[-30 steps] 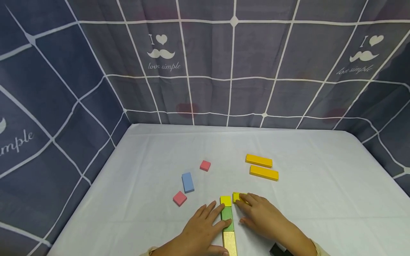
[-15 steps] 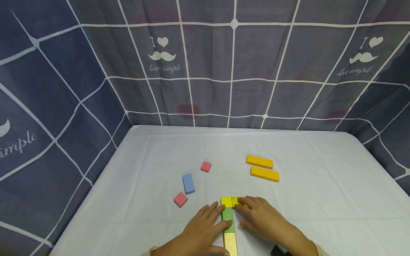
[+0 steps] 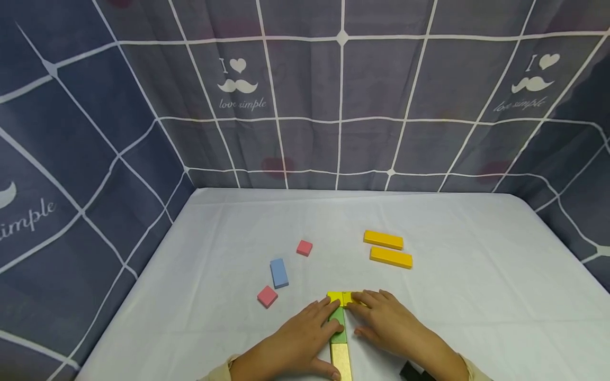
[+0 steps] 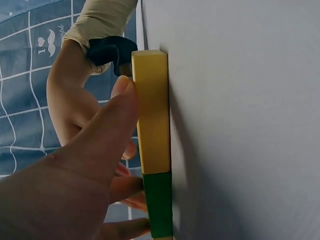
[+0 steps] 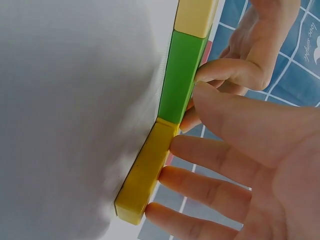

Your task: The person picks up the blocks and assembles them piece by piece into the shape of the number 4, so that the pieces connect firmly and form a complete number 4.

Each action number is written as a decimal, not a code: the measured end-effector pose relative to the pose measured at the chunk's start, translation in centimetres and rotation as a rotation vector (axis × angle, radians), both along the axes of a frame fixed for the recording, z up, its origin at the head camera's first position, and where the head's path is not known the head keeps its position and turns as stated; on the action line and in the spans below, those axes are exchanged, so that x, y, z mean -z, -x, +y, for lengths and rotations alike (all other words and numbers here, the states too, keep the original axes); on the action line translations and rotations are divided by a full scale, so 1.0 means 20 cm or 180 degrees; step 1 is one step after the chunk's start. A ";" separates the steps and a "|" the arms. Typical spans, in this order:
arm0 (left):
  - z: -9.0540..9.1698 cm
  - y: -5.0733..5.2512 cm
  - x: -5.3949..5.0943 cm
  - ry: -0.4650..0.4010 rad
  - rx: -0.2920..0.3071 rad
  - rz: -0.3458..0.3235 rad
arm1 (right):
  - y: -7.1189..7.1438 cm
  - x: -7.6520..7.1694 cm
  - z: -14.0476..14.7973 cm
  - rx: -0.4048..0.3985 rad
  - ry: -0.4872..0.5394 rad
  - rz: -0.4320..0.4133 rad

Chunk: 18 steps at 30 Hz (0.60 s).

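Note:
A row of blocks runs away from the table's near edge: a pale yellow block [image 3: 340,360], a green block [image 3: 337,329] and a bright yellow block [image 3: 334,297] at the far end. Against that end, on the right, lies another yellow block [image 5: 142,170], set crosswise. My right hand [image 3: 388,325] touches it with extended fingertips, covering part of it in the head view. Along the row's left lies my left hand [image 3: 297,338]. Its fingertips touch the green and far yellow blocks; its thumb is beside the pale yellow block [image 4: 152,110].
Farther back on the white table [image 3: 467,254] lie two orange-yellow bars [image 3: 383,239], side by side. To the left are a blue block [image 3: 279,273] and two red blocks [image 3: 267,297]. A dark object [image 3: 414,372] shows by the right wrist. Checked cloth [image 3: 305,143] hangs behind.
The crosswise yellow block has slid left under my right hand, closing its gap to the row's far end. My left fingers have shifted slightly forward, onto the far yellow block.

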<state>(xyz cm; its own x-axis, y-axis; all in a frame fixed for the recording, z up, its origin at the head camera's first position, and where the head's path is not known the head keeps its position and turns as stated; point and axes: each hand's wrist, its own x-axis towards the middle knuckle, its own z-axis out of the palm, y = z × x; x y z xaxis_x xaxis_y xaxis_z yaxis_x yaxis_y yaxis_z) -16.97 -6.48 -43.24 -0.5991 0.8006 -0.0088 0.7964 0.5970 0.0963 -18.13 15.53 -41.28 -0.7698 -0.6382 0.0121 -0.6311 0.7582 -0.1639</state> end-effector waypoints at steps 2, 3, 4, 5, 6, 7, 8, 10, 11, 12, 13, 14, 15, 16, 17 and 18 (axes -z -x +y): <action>0.00 0.00 -0.01 -0.0008 0.0023 0.0041 | 0.00 0.00 0.00 -0.0001 -0.0001 0.0016; 0.00 0.00 -0.01 -0.0003 0.0024 0.0047 | 0.00 0.00 -0.01 -0.0002 -0.0002 0.0026; 0.00 0.00 -0.01 -0.0004 0.0030 0.0046 | 0.00 0.00 -0.01 -0.0005 -0.0012 0.0036; 0.00 0.01 -0.01 -0.0009 0.0033 0.0038 | 0.00 0.00 -0.01 -0.0007 -0.0023 0.0044; 0.00 0.01 -0.01 -0.0010 0.0032 0.0028 | 0.00 -0.01 -0.01 -0.0009 -0.0037 0.0052; 0.00 0.01 -0.01 -0.0005 0.0032 0.0021 | 0.00 -0.01 -0.01 -0.0014 -0.0046 0.0058; 0.00 0.01 -0.02 -0.0010 0.0037 0.0021 | 0.00 -0.01 -0.01 -0.0013 -0.0056 0.0055; 0.00 0.01 -0.02 0.0000 0.0037 -0.0010 | 0.00 -0.01 -0.01 -0.0016 -0.0081 0.0054; 0.00 0.01 -0.01 0.0003 0.0037 -0.0019 | -0.01 -0.01 -0.01 -0.0019 -0.0090 0.0053; 0.00 0.01 -0.01 0.0007 0.0037 -0.0021 | -0.01 -0.01 -0.01 -0.0024 -0.0097 0.0052; 0.01 0.01 -0.01 0.0011 0.0038 -0.0018 | -0.01 -0.01 -0.01 -0.0029 -0.0098 0.0048; 0.01 0.01 -0.01 0.0005 0.0044 -0.0001 | -0.01 -0.02 -0.01 -0.0030 -0.0103 0.0041; 0.01 0.01 -0.01 0.0013 0.0035 -0.0005 | -0.01 -0.02 -0.02 -0.0031 -0.0107 0.0033; 0.01 0.01 -0.01 0.0013 0.0032 -0.0002 | -0.01 -0.02 -0.02 -0.0033 -0.0107 0.0027; 0.00 0.01 -0.01 0.0010 0.0029 -0.0006 | -0.01 -0.02 -0.02 -0.0034 -0.0107 0.0021; 0.00 0.01 -0.01 0.0009 0.0026 -0.0013 | -0.01 -0.02 -0.02 -0.0036 -0.0110 0.0015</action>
<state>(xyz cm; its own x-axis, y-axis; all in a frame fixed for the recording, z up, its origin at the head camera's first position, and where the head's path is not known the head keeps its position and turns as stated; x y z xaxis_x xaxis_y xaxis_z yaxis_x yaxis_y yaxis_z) -17.16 -6.40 -42.99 -0.5926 0.8054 -0.0137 0.8008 0.5909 0.0979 -17.86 15.19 -40.86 -0.7624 -0.6470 -0.0065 -0.6405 0.7561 -0.1346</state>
